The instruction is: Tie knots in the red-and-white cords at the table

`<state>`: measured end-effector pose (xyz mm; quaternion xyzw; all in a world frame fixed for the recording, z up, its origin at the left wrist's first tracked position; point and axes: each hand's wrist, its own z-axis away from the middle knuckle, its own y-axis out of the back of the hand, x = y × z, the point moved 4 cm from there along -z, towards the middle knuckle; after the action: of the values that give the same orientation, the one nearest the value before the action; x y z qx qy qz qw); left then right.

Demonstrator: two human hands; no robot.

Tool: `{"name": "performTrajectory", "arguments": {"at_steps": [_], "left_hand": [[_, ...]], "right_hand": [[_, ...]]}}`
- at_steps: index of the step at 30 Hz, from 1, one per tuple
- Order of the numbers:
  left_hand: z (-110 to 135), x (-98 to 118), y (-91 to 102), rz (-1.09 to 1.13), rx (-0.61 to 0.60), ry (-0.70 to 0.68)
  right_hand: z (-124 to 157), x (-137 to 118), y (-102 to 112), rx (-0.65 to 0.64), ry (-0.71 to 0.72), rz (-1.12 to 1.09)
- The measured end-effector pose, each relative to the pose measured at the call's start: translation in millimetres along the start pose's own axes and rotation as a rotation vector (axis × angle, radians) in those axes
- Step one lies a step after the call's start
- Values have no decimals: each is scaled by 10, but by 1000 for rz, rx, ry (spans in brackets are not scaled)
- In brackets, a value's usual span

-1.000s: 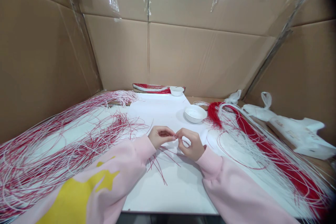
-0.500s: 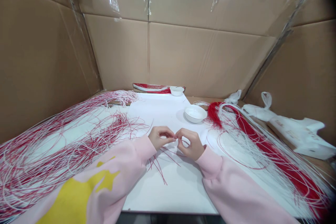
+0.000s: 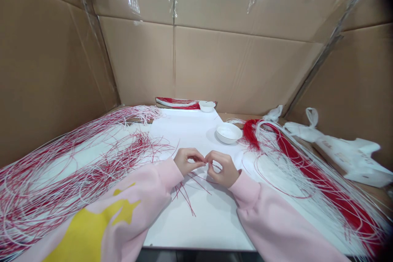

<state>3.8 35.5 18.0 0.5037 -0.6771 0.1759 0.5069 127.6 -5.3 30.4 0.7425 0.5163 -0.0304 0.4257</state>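
Observation:
My left hand point(image 3: 187, 161) and my right hand point(image 3: 223, 168) meet fingertip to fingertip over the white table top point(image 3: 199, 229). Each has thumb and forefinger pinched together on what looks like a thin red cord, mostly hidden by the fingers. Several short red cords point(image 3: 187, 200) lie loose on the table just below my hands. To the left spreads a big tangle of red and white cords point(image 3: 101, 180), beside my left sleeve.
A white bowl point(image 3: 229, 133) stands beyond my right hand, and a smaller bowl point(image 3: 207, 106) farther back. A red cord bundle point(image 3: 307, 168) with white cords runs along the right side. White plastic bags point(image 3: 353, 157) lie at the far right. Cardboard walls point(image 3: 230, 61) surround the table.
Hardly anything differs. My hands stay pinched together in the same place, with only a very slight shift of the fingers.

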Motion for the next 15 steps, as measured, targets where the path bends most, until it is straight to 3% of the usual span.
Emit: {"name": "performTrajectory", "arguments": {"at_steps": [8, 15], "left_hand": [[-1, -13, 4, -60, 1, -33], [1, -46, 3, -15, 38, 39]], "right_hand": [[-10, 1, 0, -4, 5, -9], [-15, 5, -2, -4, 7, -18]]}}
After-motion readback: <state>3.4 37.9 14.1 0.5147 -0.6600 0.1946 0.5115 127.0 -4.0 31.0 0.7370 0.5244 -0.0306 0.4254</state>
